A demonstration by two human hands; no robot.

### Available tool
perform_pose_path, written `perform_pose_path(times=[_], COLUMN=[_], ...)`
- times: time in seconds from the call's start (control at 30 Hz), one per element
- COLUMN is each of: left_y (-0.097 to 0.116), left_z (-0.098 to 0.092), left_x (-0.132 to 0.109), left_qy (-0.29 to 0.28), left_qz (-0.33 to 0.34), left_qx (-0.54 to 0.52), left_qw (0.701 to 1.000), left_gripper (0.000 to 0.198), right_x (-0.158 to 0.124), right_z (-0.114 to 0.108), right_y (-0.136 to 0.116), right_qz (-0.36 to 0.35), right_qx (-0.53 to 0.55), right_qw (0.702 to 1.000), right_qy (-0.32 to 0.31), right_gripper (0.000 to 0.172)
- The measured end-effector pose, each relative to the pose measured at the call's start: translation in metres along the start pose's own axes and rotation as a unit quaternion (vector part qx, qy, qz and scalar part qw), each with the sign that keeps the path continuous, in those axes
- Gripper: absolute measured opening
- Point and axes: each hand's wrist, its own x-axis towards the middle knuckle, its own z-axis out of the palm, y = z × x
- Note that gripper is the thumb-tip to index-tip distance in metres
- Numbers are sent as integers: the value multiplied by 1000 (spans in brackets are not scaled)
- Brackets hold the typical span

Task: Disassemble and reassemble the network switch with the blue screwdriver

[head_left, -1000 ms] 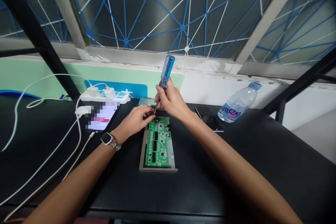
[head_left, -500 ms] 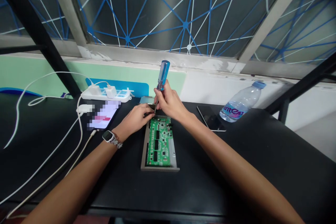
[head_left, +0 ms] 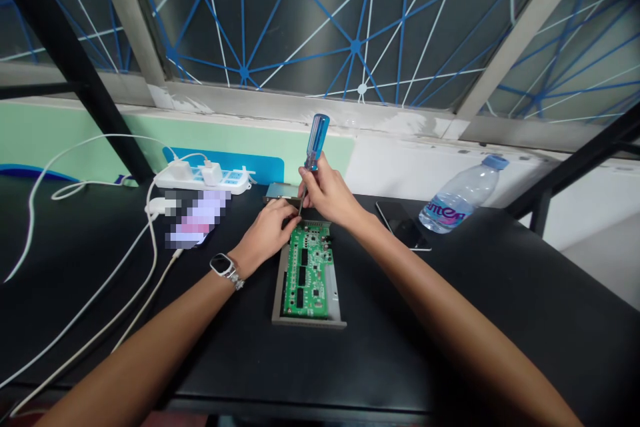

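Note:
A screwdriver (head_left: 317, 140) with a clear blue handle stands nearly upright, its shaft pointing down. My right hand (head_left: 327, 190) is closed around the shaft just below the handle. Close beside it, my left hand (head_left: 270, 230) has its fingers drawn together near the screwdriver's tip; whether they pinch the shaft or a small part is hidden. Beneath both hands lies a green circuit board (head_left: 310, 280) in a grey metal tray (head_left: 277, 293). The fingers cover the far left corner of the board. A flat metal-edged piece (head_left: 280, 191) lies just behind.
To the left lies a lit phone (head_left: 200, 220) with a white cable (head_left: 150, 300). Behind it is a white power strip (head_left: 225, 181) with plugs. On the right are a dark phone (head_left: 400, 225) and a tilted water bottle (head_left: 463, 197). Windows rise behind the black table (head_left: 390, 360).
Both hands and the screwdriver have shifted slightly right in view, and the board and tray appear a little further right too. More of the flat piece behind now shows.

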Motion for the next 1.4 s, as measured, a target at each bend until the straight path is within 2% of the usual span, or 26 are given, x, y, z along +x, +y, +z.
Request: perform_pose_path(times=[0.27,0.37,0.57,0.73,0.9,1.13,1.27,1.4], left_y=[1,6,16,12,8,6,3,4], left_z=[0,-1,8,15,15,12,12,13], left_x=[2,3,6,8,8,9,9,8], left_qy=[4,32,107,126,101,47,25,24], left_qz=[-23,-43,-101,-120,-116,-97,-76,-62], left_qx=[-49,-92,-251,-303,-353,-365,-360,-339], left_qw=[999,994,957,937,923,925,929,938], left_gripper=[12,12,16,14,16,24,25,24], right_x=[0,1,1,0,0,1,2,2], right_z=[-3,-1,1,2,-1,-17,-21,-20], right_y=[-3,-5,-6,-7,-3,-3,-9,-7], right_qz=[6,12,18,17,54,112,131,129], right_qx=[-5,-20,-27,-41,-13,123,139,125], right_qw=[1000,999,999,999,998,979,974,976], right_qy=[-16,-23,-23,-20,-29,-116,-125,-122], right_gripper=[18,21,25,24,25,31,31,24])
